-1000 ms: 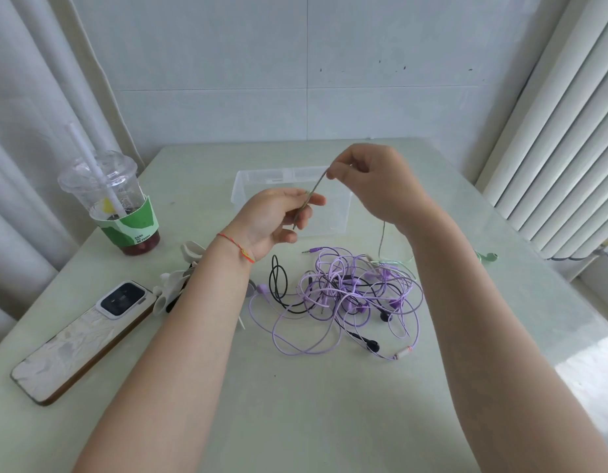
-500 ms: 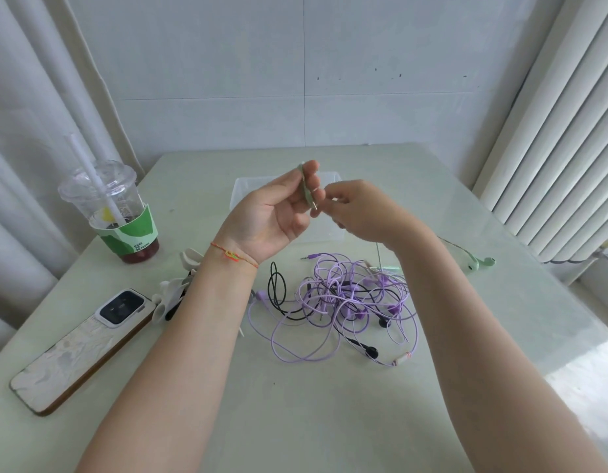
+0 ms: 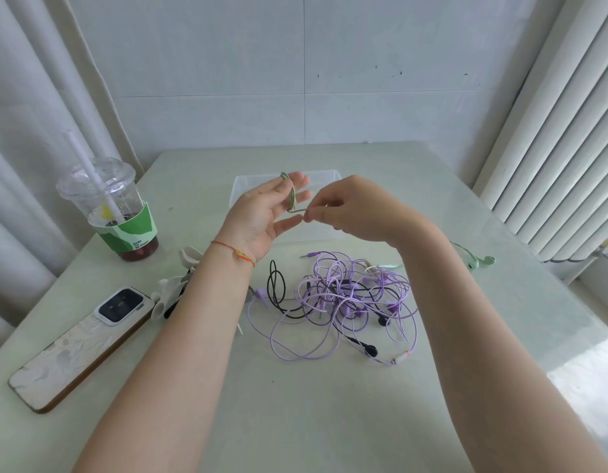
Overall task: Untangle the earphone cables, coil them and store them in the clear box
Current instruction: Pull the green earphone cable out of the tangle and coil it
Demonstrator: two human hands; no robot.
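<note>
Above the box (image 3: 333, 230), the left hand (image 3: 261, 216) is spread, green cable (image 3: 291, 196) looped round its straight fingers; the right hand (image 3: 350, 209) pinches the cable's run. Its earbuds (image 3: 480, 261) trail near the purple tangle (image 3: 350, 298), so a snag could pull the loops off.

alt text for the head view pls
Above a clear box, the right hand pinches a green earphone cable looped round the raised left hand's fingers. Purple and black cables lie tangled on the table.
</note>
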